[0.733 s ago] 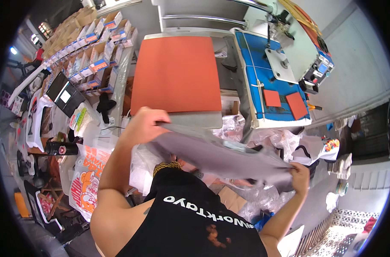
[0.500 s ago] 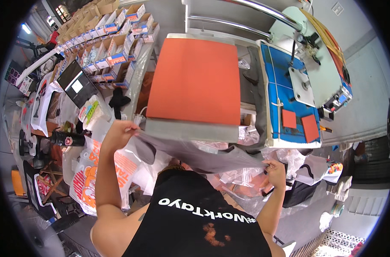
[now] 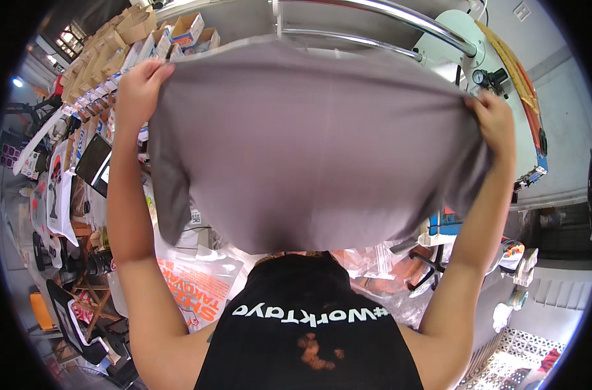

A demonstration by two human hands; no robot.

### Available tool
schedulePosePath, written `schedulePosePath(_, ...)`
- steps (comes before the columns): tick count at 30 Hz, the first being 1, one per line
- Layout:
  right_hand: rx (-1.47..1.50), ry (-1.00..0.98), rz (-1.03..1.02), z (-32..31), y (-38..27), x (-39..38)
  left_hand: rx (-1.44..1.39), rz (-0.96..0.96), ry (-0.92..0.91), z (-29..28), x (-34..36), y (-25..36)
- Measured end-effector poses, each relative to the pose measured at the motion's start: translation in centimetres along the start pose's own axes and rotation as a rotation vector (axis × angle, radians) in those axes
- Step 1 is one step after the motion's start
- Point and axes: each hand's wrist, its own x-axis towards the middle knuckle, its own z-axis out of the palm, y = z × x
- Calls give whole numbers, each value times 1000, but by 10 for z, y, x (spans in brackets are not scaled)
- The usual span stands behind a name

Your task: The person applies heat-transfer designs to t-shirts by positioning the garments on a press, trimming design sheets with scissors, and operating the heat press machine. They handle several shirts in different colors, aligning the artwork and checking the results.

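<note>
A grey T-shirt (image 3: 315,143) is stretched wide in the air in front of me. My left hand (image 3: 138,92) pinches its upper left corner, fingers closed on the cloth. At the upper right, my right hand (image 3: 494,122) is likewise closed on the fabric. One sleeve droops below the left hand, while the body of the shirt hangs down toward my chest. Behind the cloth, the orange pad and most of the blue board (image 3: 448,222) are hidden.
Chrome bars (image 3: 354,40) and a white press with a round gauge (image 3: 479,78) stand beyond the shirt. Cardboard boxes (image 3: 104,62) and a laptop (image 3: 94,166) are at the left. Clear plastic and a printed bag (image 3: 198,292) lie below the shirt.
Both hands have risen and spread farther apart, lifting the grey T-shirt off the press bed. It now covers the orange pad from view.
</note>
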Motion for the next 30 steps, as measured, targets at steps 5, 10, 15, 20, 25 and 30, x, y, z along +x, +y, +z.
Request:
schedulePosePath(5,-184,-237,18,138,10,101,247,-84,-131,103,73,-86)
schedulePosePath(10,65,-278,518,276,29,118,-102,-831,-214,205,69,-120)
schedulePosePath(15,129,-52,474,365,90,158,-682,-820,-21,267,88,-147)
schedulePosePath(20,68,-52,494,369,43,181,-733,-762,73,280,106,-163)
schedulePosePath(25,98,-88,573,374,42,190,-720,-766,93,305,126,-175)
schedulePosePath(30,42,-165,89,393,-34,143,112,105,38,340,91,-120)
